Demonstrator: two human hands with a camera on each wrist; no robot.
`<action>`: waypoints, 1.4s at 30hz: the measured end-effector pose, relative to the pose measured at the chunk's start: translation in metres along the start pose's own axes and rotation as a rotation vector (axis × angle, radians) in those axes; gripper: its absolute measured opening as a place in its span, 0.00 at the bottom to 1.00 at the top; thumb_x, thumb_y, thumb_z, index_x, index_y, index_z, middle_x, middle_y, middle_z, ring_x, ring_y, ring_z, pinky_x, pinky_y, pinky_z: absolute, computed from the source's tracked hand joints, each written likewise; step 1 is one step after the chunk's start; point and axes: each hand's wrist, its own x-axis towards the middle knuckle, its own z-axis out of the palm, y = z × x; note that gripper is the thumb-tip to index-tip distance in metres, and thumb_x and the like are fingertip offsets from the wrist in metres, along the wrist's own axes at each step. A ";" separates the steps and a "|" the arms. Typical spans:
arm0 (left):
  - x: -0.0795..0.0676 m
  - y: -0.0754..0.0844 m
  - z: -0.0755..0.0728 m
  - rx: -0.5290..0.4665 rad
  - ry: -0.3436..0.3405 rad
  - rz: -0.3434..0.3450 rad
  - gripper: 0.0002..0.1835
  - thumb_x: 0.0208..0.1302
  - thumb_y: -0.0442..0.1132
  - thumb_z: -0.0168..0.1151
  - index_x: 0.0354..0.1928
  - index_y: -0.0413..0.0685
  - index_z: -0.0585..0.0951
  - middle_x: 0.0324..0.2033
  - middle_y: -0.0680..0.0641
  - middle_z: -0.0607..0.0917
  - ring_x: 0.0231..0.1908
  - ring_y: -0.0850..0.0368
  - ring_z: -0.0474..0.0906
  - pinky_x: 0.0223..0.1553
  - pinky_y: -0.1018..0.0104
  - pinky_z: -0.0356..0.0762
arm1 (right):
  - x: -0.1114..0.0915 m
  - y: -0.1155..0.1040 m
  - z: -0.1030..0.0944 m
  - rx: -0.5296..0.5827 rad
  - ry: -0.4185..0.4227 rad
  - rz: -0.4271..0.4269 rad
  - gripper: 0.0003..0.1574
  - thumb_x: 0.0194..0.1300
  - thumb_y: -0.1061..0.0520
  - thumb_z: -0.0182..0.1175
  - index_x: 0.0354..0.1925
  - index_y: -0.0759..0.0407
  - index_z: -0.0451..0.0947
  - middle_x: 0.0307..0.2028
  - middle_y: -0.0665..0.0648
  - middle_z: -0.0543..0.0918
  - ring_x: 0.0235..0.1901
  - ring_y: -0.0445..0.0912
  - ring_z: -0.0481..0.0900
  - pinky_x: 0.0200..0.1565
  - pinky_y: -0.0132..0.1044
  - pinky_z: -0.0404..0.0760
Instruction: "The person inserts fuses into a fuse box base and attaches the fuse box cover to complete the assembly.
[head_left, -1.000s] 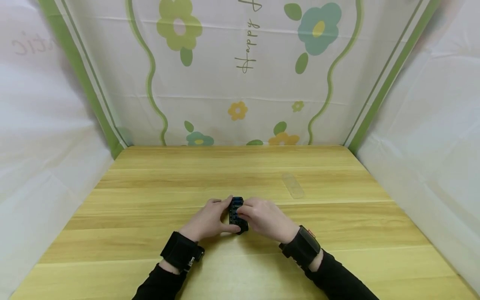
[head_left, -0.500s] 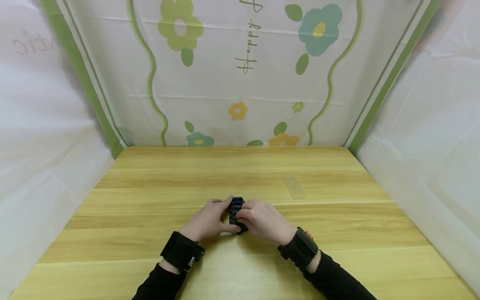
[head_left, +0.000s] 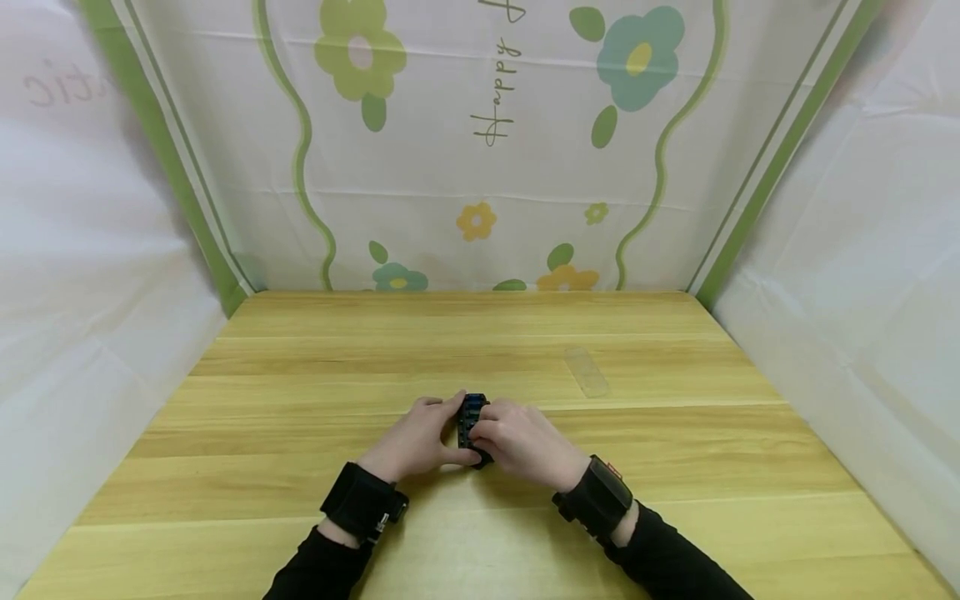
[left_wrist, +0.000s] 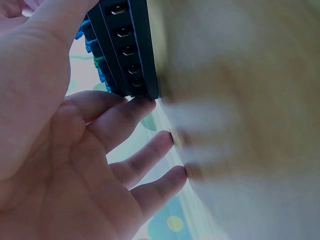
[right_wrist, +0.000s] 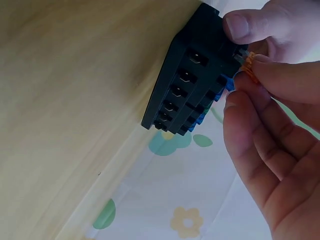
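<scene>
A black fuse block (head_left: 472, 410) lies lengthwise on the table between my hands, with screw terminals showing along its side in both wrist views. My left hand (head_left: 420, 437) grips it by its two ends, thumb at the near end and fingertips at the far end. Blue and green blade fuses (right_wrist: 202, 116) sit in a row along its top. My right hand (head_left: 525, 442) pinches an orange blade fuse (right_wrist: 248, 68) between thumb and fingers, its metal prongs pointing at the slots near my left thumb (right_wrist: 245, 26). In the head view the right fingers cover that fuse.
A clear plastic cover (head_left: 586, 372) lies flat on the wooden table (head_left: 300, 358), beyond and to the right of my hands. A white flowered cloth (head_left: 420, 158) hangs at the table's back edge, and white sheets (head_left: 862, 275) close off both sides.
My right hand has shifted slightly nearer to me and to the left along the fuse block. My left hand and the fuse block have stayed in place.
</scene>
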 end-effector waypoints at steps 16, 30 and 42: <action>-0.001 0.002 -0.002 0.006 0.006 0.004 0.53 0.51 0.66 0.66 0.73 0.47 0.58 0.60 0.37 0.71 0.62 0.40 0.62 0.57 0.52 0.66 | 0.000 -0.002 0.002 0.003 -0.007 0.035 0.04 0.60 0.60 0.65 0.35 0.52 0.84 0.33 0.47 0.79 0.35 0.40 0.77 0.36 0.27 0.77; -0.001 0.002 -0.002 0.012 0.005 0.003 0.53 0.50 0.66 0.66 0.73 0.47 0.59 0.61 0.38 0.71 0.63 0.41 0.61 0.57 0.52 0.66 | 0.000 -0.003 -0.001 -0.008 -0.008 0.018 0.09 0.57 0.63 0.65 0.32 0.48 0.87 0.29 0.46 0.75 0.32 0.38 0.72 0.31 0.23 0.73; -0.001 0.000 -0.002 0.011 -0.001 -0.003 0.53 0.50 0.67 0.65 0.73 0.48 0.58 0.61 0.38 0.70 0.63 0.41 0.61 0.57 0.52 0.66 | 0.000 -0.002 -0.001 -0.021 -0.023 0.003 0.12 0.57 0.65 0.64 0.34 0.49 0.87 0.31 0.47 0.76 0.34 0.39 0.73 0.33 0.25 0.75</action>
